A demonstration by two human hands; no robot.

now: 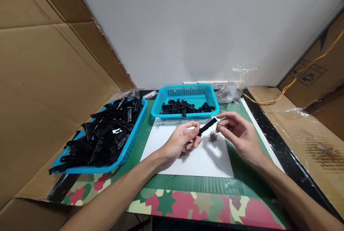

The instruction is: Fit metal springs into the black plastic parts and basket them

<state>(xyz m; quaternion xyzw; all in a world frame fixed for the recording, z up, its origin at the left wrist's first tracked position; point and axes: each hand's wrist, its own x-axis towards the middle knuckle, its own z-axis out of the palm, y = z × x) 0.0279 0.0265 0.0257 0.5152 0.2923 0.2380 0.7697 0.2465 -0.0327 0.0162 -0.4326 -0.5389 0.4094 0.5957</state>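
Two hands meet over a white sheet (166,168). The left hand (185,138) holds a black strip (208,126) by its near end, thumb on top and the other fingers curled around and under it. The strip is raised above the sheet, tilted, its free end pointing up and right toward the right hand (236,134). There, thumb and forefinger stand a narrow gap apart, right at that end; a thin line shows by their tips, too small to make out, and I cannot tell whether they pinch anything or touch the strip.

One small heap (213,136) of fine brownish bits lies on the sheet, below the strip's free end. More bits (184,155) lie partly hidden under the left hand.

Just behind the sheet sits a blue basket (199,98) with a low layer of black parts (178,107). To the left, a second blue basket (107,169) is heaped high with longer black pieces (99,141), some reaching over its rim. The sheet lies on a green mat (242,163) with a patterned front edge (185,202). Clear plastic bags (227,93) lie right of the back basket, near a socket (219,85). Yellow wire (295,78) runs along the cardboard (317,66) at right.
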